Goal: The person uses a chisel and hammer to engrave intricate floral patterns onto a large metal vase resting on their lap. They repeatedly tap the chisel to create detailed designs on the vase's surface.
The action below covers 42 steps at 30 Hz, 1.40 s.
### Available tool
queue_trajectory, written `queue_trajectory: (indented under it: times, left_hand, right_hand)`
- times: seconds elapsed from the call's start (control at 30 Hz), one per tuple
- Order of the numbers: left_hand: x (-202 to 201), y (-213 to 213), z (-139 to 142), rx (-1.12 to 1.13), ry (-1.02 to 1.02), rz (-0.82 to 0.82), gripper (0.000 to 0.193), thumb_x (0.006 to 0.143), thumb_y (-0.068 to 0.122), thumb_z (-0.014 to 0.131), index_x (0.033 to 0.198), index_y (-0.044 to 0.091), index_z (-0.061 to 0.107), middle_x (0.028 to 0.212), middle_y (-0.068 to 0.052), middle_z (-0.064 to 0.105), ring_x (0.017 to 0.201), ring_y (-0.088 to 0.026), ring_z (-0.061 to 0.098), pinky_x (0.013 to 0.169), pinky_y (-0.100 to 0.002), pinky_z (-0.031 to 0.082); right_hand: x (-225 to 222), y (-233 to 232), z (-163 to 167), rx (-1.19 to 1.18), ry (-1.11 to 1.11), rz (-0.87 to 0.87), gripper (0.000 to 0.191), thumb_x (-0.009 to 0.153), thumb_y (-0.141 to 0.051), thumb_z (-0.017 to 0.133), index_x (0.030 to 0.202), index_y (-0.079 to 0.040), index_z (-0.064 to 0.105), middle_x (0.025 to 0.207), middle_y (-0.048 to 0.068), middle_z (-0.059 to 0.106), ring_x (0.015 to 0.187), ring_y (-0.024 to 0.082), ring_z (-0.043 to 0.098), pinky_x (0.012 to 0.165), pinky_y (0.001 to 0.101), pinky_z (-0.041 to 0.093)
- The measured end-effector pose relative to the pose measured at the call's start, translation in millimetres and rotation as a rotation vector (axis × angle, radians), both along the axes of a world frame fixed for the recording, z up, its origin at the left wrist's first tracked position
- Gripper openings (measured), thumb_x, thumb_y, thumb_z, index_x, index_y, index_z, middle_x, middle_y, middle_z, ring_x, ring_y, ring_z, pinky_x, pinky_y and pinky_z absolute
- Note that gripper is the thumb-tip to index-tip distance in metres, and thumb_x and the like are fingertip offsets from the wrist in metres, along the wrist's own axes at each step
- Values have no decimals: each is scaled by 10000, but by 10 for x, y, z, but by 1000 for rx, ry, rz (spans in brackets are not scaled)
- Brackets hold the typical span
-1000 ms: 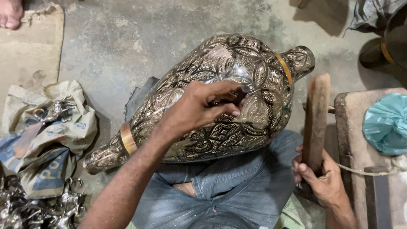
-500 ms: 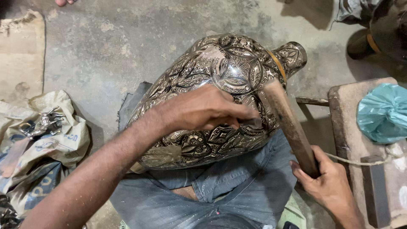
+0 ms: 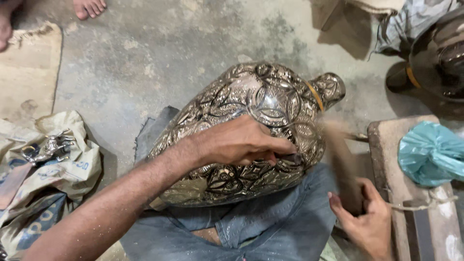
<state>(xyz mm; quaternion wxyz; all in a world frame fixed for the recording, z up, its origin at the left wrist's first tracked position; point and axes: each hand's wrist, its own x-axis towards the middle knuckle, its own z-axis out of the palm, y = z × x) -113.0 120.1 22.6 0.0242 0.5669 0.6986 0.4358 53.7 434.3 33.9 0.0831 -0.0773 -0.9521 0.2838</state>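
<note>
- Far left: crumpled sack [image 3: 72, 169] on the concrete floor [image 3: 159, 53], small silver metal fittings [image 3: 46, 147] lying on it, well apart from the work.
- Left hand [image 3: 241, 142] reaches across from lower left and rests on the vase's belly; fingers pressed together, fingertips pinching a short dark punch [image 3: 288, 157] held against the metal.
- Vase [image 3: 251, 130] lies on its side across the person's lap on blue jeans [image 3: 261, 222], narrow neck [image 3: 328, 89] pointing up-right, base end toward lower left, partly hidden by the forearm.
- Look: big, bulbous, silver-toned metal, whole skin covered in raised leaf and flower pattern with a round medallion near the shoulder; orange-brown band around the neck; shiny, darker in the recesses.
- Handling, judged: hollow sheet metal, so rigid but dentable; bulky more than heavy; round and polished, likely to roll or slip, so lap and steadying palm matter. Best grips look like the neck, the base end, or a flat palm on the belly; the raised pattern gives some friction.
- Right hand [image 3: 367, 222] at lower right, fingers wrapped shut around the handle of a wooden mallet [image 3: 340, 164]; mallet is motion-blurred, its head near the vase's shoulder, just beside the punch.
- Right: wooden block [image 3: 391, 145] beside the knee with a teal plastic bag [image 3: 430, 152] on it.
- Top right: another dark metal vessel [image 3: 437, 58], partly cut off.
</note>
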Motion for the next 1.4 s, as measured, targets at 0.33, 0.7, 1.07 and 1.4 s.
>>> queue_trajectory:
  times: [0.33, 0.7, 1.07, 1.4]
  left_hand:
    - [-75, -18, 97, -6, -2, -41, 362, 969, 122, 659, 1327, 159, 621, 940, -24, 797, 740, -155, 777, 660, -340, 661]
    - [-171, 25, -55, -83, 54, -61, 321, 965, 113, 670, 1282, 165, 665, 867, -19, 794, 602, -98, 708, 477, -286, 592]
    - [-160, 18, 78, -85, 73, -81, 273, 976, 226, 678, 1247, 195, 679, 812, -15, 769, 608, -108, 702, 513, -307, 579]
    - [-230, 17, 12, 5, 58, -127, 292, 955, 198, 660, 1230, 106, 698, 861, -52, 781, 646, -133, 724, 557, -304, 606]
  right_hand:
    - [-190, 122, -179, -280, 101, 215, 159, 813, 40, 746, 864, -17, 606, 714, 16, 562, 651, 49, 494, 586, 197, 404]
    - [-285, -126, -57, -450, 302, 162, 224, 823, 74, 754, 990, -33, 649, 736, 60, 666, 593, 95, 617, 533, 256, 507]
    - [-268, -31, -151, 101, 249, 164, 302, 706, 64, 783, 977, -23, 685, 770, 101, 672, 694, 124, 650, 630, 243, 489]
    - [-298, -217, -98, -573, 308, 123, 194, 843, 47, 736, 909, -88, 613, 647, -13, 583, 549, 32, 525, 513, 180, 409]
